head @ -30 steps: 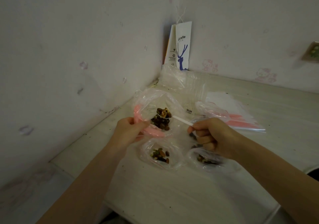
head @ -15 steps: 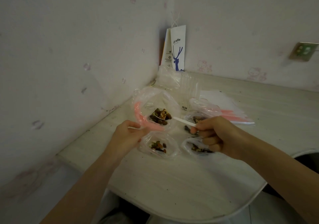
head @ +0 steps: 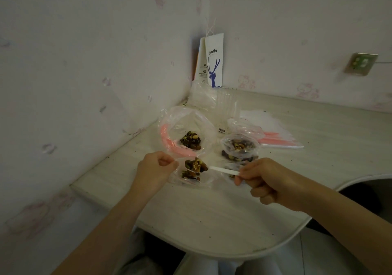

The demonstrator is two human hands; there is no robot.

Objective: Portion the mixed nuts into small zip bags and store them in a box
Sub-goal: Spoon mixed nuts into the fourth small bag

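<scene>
A large clear zip bag (head: 186,126) with a pink seal holds a heap of mixed nuts (head: 191,140). My right hand (head: 267,179) grips a white plastic spoon (head: 224,170) whose bowl carries a scoop of nuts (head: 196,164) over a small open zip bag (head: 191,178). My left hand (head: 156,169) pinches that small bag's rim and holds it open. Some nuts lie inside it. Two more small filled bags (head: 239,145) sit to the right, partly behind my right hand.
A stack of flat unused zip bags (head: 273,135) with pink seals lies at the right. A clear plastic box (head: 214,99) and a white paper bag (head: 211,62) stand in the wall corner. The table edge (head: 233,251) curves in front of me.
The spoon has come out of the large bag with a load of nuts and moved toward me over the small bag. My left hand let go of the large bag's rim and took the small bag's.
</scene>
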